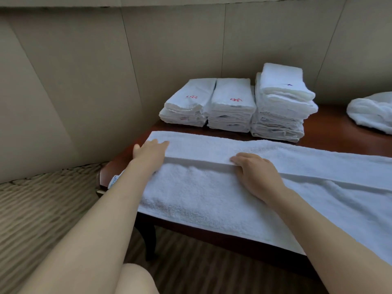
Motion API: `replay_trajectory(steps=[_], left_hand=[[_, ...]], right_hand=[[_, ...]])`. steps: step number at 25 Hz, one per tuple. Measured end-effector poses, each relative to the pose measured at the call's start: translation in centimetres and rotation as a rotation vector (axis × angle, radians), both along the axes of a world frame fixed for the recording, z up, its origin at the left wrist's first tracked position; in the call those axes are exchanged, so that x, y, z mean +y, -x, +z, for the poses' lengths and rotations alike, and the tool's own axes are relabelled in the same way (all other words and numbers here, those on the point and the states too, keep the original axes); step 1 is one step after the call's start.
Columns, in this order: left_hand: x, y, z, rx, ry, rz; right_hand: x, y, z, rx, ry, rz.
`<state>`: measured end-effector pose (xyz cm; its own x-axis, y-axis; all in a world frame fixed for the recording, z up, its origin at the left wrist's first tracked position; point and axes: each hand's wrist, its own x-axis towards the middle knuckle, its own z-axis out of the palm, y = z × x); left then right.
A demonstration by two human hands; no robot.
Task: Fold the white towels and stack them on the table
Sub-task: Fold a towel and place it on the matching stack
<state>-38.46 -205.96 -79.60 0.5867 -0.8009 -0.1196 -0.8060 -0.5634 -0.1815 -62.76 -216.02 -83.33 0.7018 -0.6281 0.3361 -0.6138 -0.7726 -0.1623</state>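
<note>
A long white towel [203, 194] lies spread along the front of the dark wooden table [331, 128], its far part folded over into a band with a straight edge. My left hand [148, 152] lies flat on the left end of that band, fingers straight. My right hand [254, 172] rests on the folded edge near the middle, fingertips curled over the edge. Three stacks of folded white towels stand at the back: a left stack [186, 105], a middle stack [231, 107] and a taller right stack [280, 105].
A loose white towel bundle [371, 112] lies at the table's far right. Beige wall panels close in behind and to the left. Patterned carpet covers the floor at left. My knee shows at the bottom edge, below the table's front.
</note>
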Motion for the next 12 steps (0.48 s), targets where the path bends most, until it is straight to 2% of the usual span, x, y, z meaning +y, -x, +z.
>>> replay_trajectory(steps=[3, 6, 9, 12], left_hand=[[-0.3, 2.6, 1.9, -0.032, -0.092, 0.006], [-1.9, 9.6, 3.4, 0.029, 0.012, -0.302], [-3.9, 17.3, 2.3, 0.107, 0.081, -0.643], [-6.3, 21.4, 0.6, 0.062, 0.155, -0.783]], right_hand=[[0.0, 0.7, 0.6, 0.013, -0.043, 0.031], [-0.1, 2.4, 1.4, 0.044, -0.019, -0.045], [-1.9, 6.7, 2.0, 0.055, -0.018, -0.253], [-3.9, 13.2, 1.8, 0.027, -0.057, -0.487]])
